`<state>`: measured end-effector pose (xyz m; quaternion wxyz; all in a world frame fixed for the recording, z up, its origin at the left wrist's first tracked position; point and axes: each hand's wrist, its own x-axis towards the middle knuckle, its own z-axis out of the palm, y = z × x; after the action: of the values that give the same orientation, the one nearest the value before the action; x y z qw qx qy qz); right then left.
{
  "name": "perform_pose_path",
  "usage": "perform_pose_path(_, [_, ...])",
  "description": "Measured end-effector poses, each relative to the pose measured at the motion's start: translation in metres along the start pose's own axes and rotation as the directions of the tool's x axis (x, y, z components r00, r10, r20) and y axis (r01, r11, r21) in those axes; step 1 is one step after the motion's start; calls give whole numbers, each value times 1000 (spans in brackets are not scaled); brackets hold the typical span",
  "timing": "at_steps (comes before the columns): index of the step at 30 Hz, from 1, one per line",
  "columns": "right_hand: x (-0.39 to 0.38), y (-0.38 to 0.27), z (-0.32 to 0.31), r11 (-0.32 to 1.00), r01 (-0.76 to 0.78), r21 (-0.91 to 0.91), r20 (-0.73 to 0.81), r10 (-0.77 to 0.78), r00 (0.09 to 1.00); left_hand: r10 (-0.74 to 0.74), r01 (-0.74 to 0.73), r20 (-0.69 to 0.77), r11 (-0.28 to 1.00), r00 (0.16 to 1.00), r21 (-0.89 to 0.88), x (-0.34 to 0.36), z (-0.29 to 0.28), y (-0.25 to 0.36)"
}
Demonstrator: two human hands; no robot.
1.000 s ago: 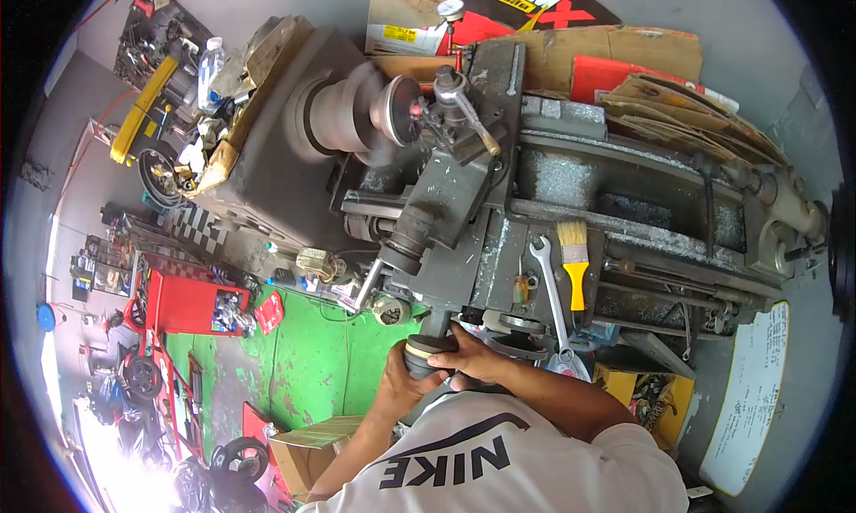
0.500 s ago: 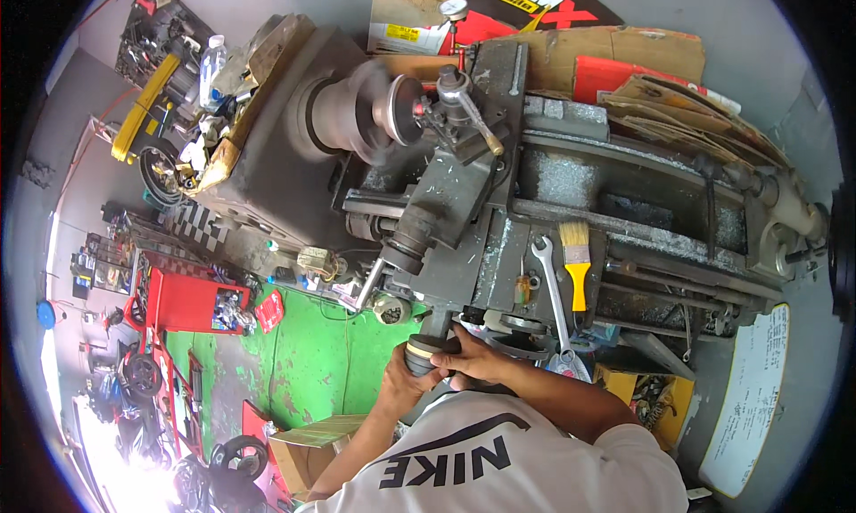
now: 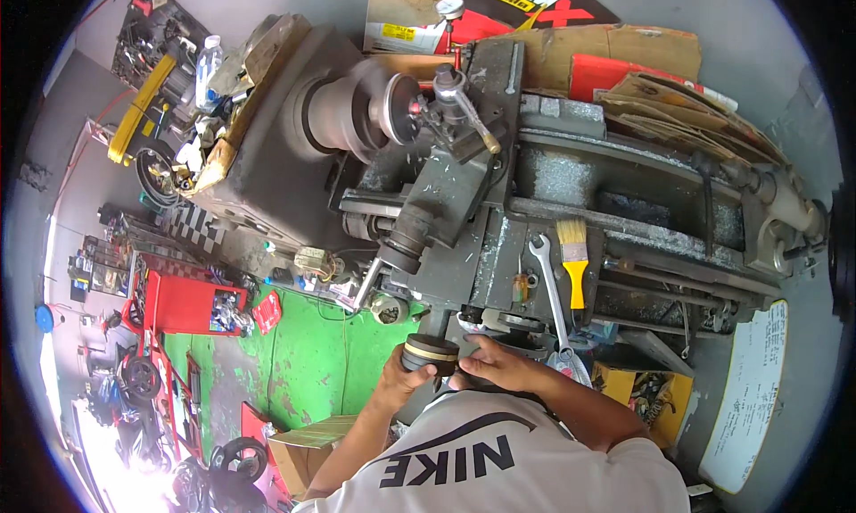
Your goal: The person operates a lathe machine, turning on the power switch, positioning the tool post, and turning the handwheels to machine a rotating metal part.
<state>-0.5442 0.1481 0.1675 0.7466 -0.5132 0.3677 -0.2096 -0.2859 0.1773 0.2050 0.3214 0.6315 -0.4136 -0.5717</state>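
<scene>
Centrally, the wheel (image 3: 431, 354) sits at the near side of the lathe (image 3: 450, 268). From my remote view, the left hand (image 3: 403, 379) grasps it, thumb on its side; the right hand (image 3: 495, 363) lies just beside, fingers partly hidden, and I cannot tell whether it touches. I judge 2 risks: overturning the wheel could force the tool (image 3: 416, 108) against the work (image 3: 395, 110) by the blurred, apparently spinning chuck (image 3: 339, 116); vibration could shift the loose wrench (image 3: 547, 281) and brush (image 3: 575, 259). Containers: yellow box (image 3: 615, 384), holding metal parts (image 3: 649, 397); carton (image 3: 316, 433), flaps open, contents unclear to me.
</scene>
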Motion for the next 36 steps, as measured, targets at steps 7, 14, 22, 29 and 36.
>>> perform_pose_path(7, [-51,-41,-25,837,-275,-473,28,327,945,-49,49,-8,999,999,18,5,-7,-14])
perform_pose_path(14, [-81,-2,-36,757,-417,-503,-5,480,877,-31,35,51,997,998,-66,10,-11,-27])
perform_pose_path(22, [-91,70,-55,869,-407,-281,-88,400,913,-84,109,86,934,993,-341,5,-10,-32])
perform_pose_path(29, [-98,136,-81,886,-411,214,-290,460,839,-192,390,426,806,884,-446,-7,-12,-47])
perform_pose_path(36, [-70,189,-100,717,-124,686,-349,474,809,-265,379,416,899,870,-220,3,-3,-75])
